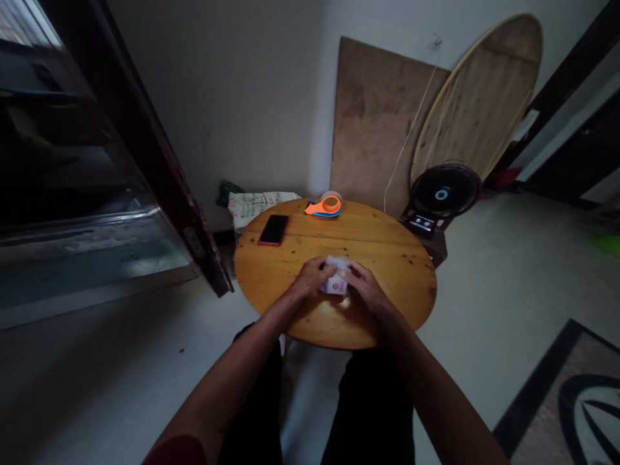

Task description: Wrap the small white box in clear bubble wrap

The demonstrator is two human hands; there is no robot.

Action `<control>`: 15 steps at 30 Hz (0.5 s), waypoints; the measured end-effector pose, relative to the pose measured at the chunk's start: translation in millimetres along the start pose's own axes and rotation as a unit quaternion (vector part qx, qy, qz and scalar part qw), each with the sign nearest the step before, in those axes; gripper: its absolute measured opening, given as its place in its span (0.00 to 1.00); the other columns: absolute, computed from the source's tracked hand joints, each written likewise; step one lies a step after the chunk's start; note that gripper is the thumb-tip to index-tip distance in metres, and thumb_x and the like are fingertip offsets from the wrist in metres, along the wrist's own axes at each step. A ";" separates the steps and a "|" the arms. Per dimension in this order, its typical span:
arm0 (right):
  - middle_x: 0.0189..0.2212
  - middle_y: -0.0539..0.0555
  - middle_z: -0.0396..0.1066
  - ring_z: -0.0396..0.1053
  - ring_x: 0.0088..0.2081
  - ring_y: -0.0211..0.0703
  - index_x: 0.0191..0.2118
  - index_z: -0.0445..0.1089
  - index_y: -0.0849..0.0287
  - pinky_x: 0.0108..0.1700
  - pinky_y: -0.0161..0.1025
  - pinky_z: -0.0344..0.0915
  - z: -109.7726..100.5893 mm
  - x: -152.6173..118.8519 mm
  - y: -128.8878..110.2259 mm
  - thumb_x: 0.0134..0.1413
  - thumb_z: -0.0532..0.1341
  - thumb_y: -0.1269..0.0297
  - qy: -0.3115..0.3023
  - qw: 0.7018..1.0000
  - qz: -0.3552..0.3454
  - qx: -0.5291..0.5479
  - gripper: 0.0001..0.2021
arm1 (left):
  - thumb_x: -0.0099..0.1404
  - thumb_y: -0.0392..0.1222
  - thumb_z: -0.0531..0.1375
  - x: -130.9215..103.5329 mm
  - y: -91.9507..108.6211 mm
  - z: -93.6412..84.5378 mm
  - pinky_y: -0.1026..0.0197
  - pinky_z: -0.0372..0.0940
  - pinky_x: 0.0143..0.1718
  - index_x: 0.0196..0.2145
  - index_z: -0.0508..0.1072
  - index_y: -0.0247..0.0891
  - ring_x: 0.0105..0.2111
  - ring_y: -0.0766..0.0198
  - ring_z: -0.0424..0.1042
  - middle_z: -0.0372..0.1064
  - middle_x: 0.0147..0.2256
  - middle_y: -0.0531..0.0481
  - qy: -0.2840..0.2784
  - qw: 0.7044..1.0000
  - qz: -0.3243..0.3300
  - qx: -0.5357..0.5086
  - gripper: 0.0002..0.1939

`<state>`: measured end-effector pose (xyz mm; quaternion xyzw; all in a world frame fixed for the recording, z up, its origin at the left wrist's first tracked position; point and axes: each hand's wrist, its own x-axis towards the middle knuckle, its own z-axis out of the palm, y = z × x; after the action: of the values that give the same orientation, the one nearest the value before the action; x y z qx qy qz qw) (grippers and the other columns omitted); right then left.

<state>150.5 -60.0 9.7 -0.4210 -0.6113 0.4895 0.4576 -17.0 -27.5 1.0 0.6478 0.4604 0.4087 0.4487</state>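
Note:
Near the middle of the round wooden table [261, 278], a small whitish box [335, 285] with a pink mark on its front is held between both hands. Its top looks pale and blurred, so I cannot tell whether it has a flap or a wrapper there. My left hand [310, 278] grips the box from the left, fingers curled at its upper edge. On the opposite side, my right hand [364, 284] holds it with thumb and fingers near the top.
A black phone [274, 230] with a red edge lies at the table's back left. An orange and blue tape dispenser [324, 205] rests at the back edge. Behind the table's right side stands a black fan [445, 190], near leaning wooden boards [382, 116].

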 end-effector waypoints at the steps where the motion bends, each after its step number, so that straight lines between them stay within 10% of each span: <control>1: 0.44 0.55 0.74 0.72 0.43 0.45 0.48 0.68 0.58 0.45 0.43 0.70 -0.2 -0.9 1.2 0.48 0.64 0.57 -0.011 1.000 -0.001 0.000 0.21 | 0.56 0.42 0.59 0.7 -2.1 1.6 0.65 0.63 0.31 0.35 0.75 0.33 0.29 0.65 0.69 0.73 0.31 0.49 0.015 1.000 -0.004 -0.015 0.11; 7: 0.41 0.53 0.74 0.72 0.40 0.42 0.47 0.67 0.58 0.44 0.41 0.69 1.8 -1.8 7.9 0.44 0.67 0.60 -0.001 1.000 0.002 0.017 0.22 | 0.54 0.45 0.62 -1.0 -7.8 10.5 0.64 0.65 0.32 0.33 0.73 0.33 0.29 0.66 0.69 0.72 0.30 0.51 0.053 0.986 -0.009 -0.159 0.12; 15: 0.39 0.53 0.75 0.72 0.39 0.44 0.45 0.70 0.58 0.43 0.41 0.69 2.8 -4.1 -2.9 0.48 0.64 0.58 0.026 0.999 -0.006 -0.046 0.17 | 0.47 0.38 0.67 -12.1 -4.0 -5.3 0.63 0.65 0.42 0.45 0.71 0.35 0.39 0.62 0.72 0.74 0.42 0.47 -0.073 0.962 -0.022 -0.262 0.25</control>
<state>148.5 -65.0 11.7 -0.4507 -0.6238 0.4472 0.4558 -25.9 -37.5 -2.9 0.5254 0.3179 0.4567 0.6437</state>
